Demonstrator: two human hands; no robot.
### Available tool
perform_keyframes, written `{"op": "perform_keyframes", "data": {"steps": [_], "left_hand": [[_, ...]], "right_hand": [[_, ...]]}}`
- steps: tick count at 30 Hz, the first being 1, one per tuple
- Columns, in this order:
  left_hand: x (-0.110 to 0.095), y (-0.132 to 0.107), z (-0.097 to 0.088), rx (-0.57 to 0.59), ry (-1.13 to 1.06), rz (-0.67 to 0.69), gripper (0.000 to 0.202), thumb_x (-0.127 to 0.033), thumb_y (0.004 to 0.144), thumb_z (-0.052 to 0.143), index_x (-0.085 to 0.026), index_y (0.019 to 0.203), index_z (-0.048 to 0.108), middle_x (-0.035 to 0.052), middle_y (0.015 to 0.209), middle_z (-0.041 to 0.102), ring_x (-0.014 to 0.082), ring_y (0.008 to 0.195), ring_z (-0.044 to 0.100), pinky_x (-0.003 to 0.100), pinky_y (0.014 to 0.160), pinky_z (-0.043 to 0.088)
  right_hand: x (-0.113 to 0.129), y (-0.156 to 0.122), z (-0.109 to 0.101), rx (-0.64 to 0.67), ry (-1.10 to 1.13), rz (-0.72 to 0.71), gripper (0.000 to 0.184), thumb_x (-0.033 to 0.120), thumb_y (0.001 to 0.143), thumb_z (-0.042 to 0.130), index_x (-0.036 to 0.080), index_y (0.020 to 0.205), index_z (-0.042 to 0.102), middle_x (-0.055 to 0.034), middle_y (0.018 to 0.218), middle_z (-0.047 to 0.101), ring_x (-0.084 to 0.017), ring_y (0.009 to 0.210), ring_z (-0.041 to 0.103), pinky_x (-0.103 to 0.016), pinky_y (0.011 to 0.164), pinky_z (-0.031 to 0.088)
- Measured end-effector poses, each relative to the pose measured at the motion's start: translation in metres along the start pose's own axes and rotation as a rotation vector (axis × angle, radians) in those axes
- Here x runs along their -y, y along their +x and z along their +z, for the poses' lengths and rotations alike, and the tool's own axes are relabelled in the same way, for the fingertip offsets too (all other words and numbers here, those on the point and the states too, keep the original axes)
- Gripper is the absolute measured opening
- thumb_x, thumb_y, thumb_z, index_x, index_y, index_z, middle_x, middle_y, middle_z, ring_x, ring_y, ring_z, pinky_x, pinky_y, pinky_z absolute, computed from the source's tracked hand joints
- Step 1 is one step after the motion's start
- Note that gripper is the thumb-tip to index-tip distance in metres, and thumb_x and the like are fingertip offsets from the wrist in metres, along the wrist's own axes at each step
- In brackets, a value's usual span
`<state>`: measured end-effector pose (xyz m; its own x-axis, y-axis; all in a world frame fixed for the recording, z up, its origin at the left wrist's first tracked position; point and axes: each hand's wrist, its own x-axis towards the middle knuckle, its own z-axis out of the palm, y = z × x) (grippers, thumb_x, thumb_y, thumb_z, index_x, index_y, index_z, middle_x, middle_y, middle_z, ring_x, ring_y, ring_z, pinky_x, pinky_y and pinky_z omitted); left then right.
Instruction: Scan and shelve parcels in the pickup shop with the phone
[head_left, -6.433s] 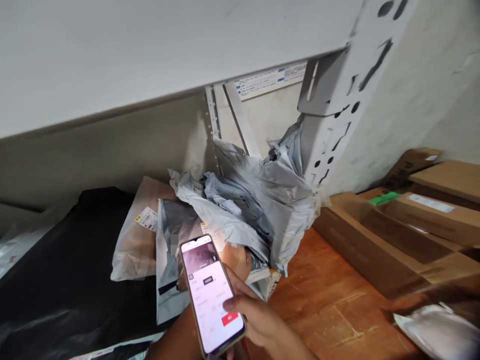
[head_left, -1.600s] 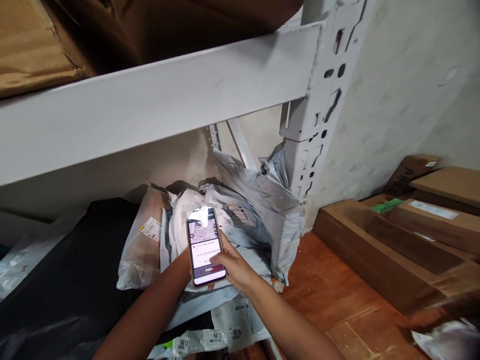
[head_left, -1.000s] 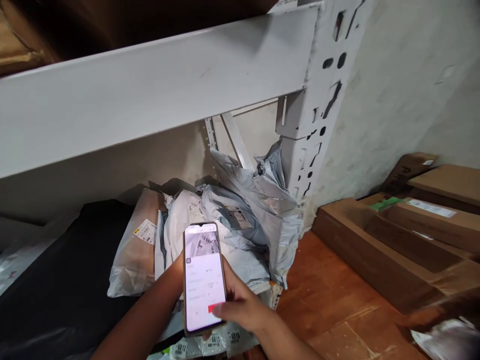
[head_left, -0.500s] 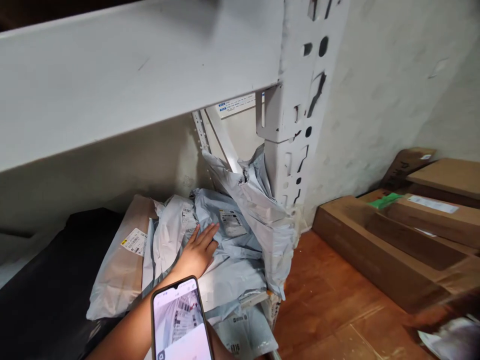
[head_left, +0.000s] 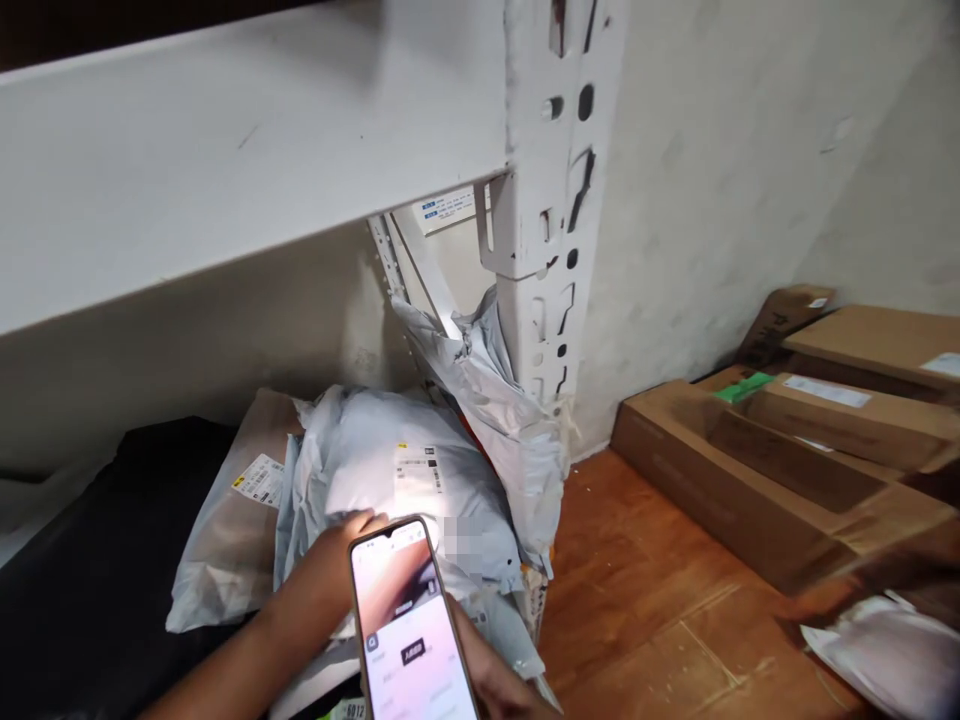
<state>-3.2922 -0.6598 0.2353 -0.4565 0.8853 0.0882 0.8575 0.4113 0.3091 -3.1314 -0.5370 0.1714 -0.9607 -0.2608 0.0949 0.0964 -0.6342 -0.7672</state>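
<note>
My right hand (head_left: pixel 491 665) is wrapped round a phone (head_left: pixel 412 625), whose lit screen faces me. Its light falls on a puffy pale grey mailer bag (head_left: pixel 457 480) with a printed label, lying on top of other bagged parcels. My left hand (head_left: pixel 364 522) reaches in from the lower left to the near edge of that mailer bag. Its visible fingers are bent against the bag, closed on its edge; the phone hides the rest of the hand. Left of it lies a translucent bag (head_left: pixel 221 550) with brown contents and a label.
A white shelf beam (head_left: pixel 247 150) crosses above the parcels and meets a slotted upright (head_left: pixel 547 230). Another grey mailer (head_left: pixel 517 450) hangs against the upright. Brown cartons (head_left: pixel 720 490) lie on the reddish floor at right. A black item (head_left: pixel 112 570) lies at left.
My left hand has drawn back towards me from lying flat with spread fingers. A puffy labelled mailer bag now covers the bags it touched. The phone has shifted right and its screen differs.
</note>
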Motion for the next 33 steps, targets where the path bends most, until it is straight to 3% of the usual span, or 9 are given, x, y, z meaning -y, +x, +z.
{"op": "perform_keyframes", "data": {"steps": [3, 5, 7, 11, 15, 21, 29, 33], "left_hand": [[-0.013, -0.020, -0.003, 0.048, -0.076, -0.177, 0.021, -0.032, 0.084, 0.057, -0.021, 0.095, 0.071, 0.0068, 0.095, 0.070, 0.0236, 0.084, 0.064, 0.032, 0.080, 0.052], [-0.017, -0.025, -0.005, 0.081, -0.066, -0.157, 0.025, -0.021, 0.089, 0.048, -0.021, 0.101, 0.070, 0.0074, 0.099, 0.069, 0.0207, 0.087, 0.063, 0.030, 0.083, 0.050], [-0.019, -0.026, -0.010, 0.104, -0.060, -0.048, 0.032, -0.015, 0.091, 0.043, -0.023, 0.109, 0.068, 0.0070, 0.108, 0.067, 0.0192, 0.094, 0.061, 0.030, 0.088, 0.048], [-0.026, -0.025, -0.017, 0.091, -0.075, 0.072, 0.037, -0.019, 0.097, 0.041, -0.032, 0.127, 0.059, 0.0027, 0.134, 0.057, 0.0182, 0.117, 0.052, 0.031, 0.102, 0.042], [-0.027, -0.026, -0.017, 0.088, -0.041, 0.099, 0.039, -0.023, 0.098, 0.041, -0.035, 0.132, 0.056, 0.0011, 0.141, 0.051, 0.0185, 0.127, 0.047, 0.034, 0.108, 0.037], [-0.020, -0.027, -0.013, 0.067, -0.050, 0.112, 0.040, -0.021, 0.097, 0.043, -0.036, 0.131, 0.057, 0.0011, 0.139, 0.055, 0.0197, 0.123, 0.051, 0.035, 0.107, 0.040], [-0.022, -0.028, -0.015, 0.069, -0.096, 0.093, 0.040, -0.026, 0.098, 0.042, -0.038, 0.134, 0.053, 0.0001, 0.143, 0.051, 0.0189, 0.128, 0.046, 0.035, 0.110, 0.037], [-0.022, -0.027, -0.013, 0.061, -0.091, 0.095, 0.038, -0.023, 0.096, 0.045, -0.035, 0.130, 0.058, 0.0010, 0.138, 0.055, 0.0207, 0.125, 0.048, 0.036, 0.108, 0.038]], "right_hand": [[0.011, -0.019, -0.006, -0.017, 0.123, -0.008, 0.096, 0.030, 0.059, 0.078, 0.029, 0.145, 0.034, -0.0053, 0.113, 0.068, -0.027, 0.101, 0.064, -0.038, 0.085, 0.048], [0.016, -0.019, -0.004, -0.101, 0.211, -0.051, 0.091, 0.022, 0.060, 0.076, 0.027, 0.142, 0.037, -0.0042, 0.109, 0.070, -0.023, 0.096, 0.066, -0.032, 0.079, 0.049], [0.021, -0.012, 0.000, -0.179, 0.231, -0.076, 0.087, 0.023, 0.063, 0.074, 0.026, 0.141, 0.036, -0.0033, 0.101, 0.071, -0.021, 0.082, 0.068, -0.028, 0.065, 0.052], [0.032, 0.001, 0.006, -0.201, 0.160, -0.059, 0.081, 0.035, 0.069, 0.073, 0.028, 0.138, 0.031, -0.0040, 0.091, 0.071, -0.023, 0.065, 0.069, -0.025, 0.041, 0.050], [0.039, 0.004, 0.006, -0.198, 0.136, -0.100, 0.071, 0.037, 0.072, 0.072, 0.026, 0.133, 0.036, -0.0035, 0.089, 0.069, -0.021, 0.061, 0.068, -0.024, 0.036, 0.052], [0.040, 0.007, 0.008, -0.177, 0.141, -0.121, 0.074, 0.036, 0.072, 0.073, 0.026, 0.133, 0.034, -0.0046, 0.090, 0.068, -0.023, 0.062, 0.069, -0.024, 0.034, 0.052], [0.042, 0.008, 0.009, -0.158, 0.131, -0.109, 0.073, 0.038, 0.073, 0.072, 0.027, 0.133, 0.032, -0.0050, 0.091, 0.068, -0.027, 0.066, 0.071, -0.025, 0.035, 0.052], [0.040, 0.009, 0.007, -0.160, 0.127, -0.127, 0.069, 0.036, 0.074, 0.070, 0.025, 0.132, 0.033, -0.0047, 0.087, 0.069, -0.023, 0.061, 0.069, -0.024, 0.034, 0.052]]}}
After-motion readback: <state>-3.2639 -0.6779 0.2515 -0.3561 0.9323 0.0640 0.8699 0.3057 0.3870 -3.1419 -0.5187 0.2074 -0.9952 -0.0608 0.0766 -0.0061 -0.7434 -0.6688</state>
